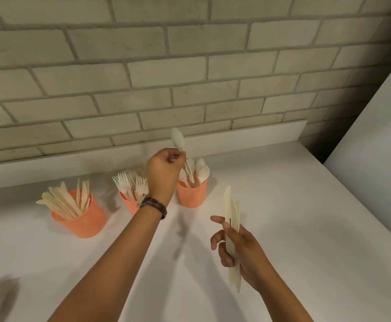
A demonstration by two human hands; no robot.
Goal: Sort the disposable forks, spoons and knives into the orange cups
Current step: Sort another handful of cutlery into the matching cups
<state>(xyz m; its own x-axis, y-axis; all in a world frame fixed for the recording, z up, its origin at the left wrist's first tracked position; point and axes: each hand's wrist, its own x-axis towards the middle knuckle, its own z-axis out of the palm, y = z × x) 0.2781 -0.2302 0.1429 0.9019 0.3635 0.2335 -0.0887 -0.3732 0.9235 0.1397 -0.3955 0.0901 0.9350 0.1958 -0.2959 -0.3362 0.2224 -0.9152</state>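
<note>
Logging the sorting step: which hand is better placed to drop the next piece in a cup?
Left. The left hand pinches a spoon just above the spoon cup; the right hand grips a bundle of cutlery nearer the person, apart from every cup.

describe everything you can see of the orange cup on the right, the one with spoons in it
The orange cup is the rightmost of three. It stands upright on the white counter, close to the brick wall. It is round and looks like plastic. It holds a bunch of pale spoons, bowls up and handles down. The left hand hovers just left of its rim, pinching another spoon above it. Whether the hand touches the cup cannot be told.
</note>
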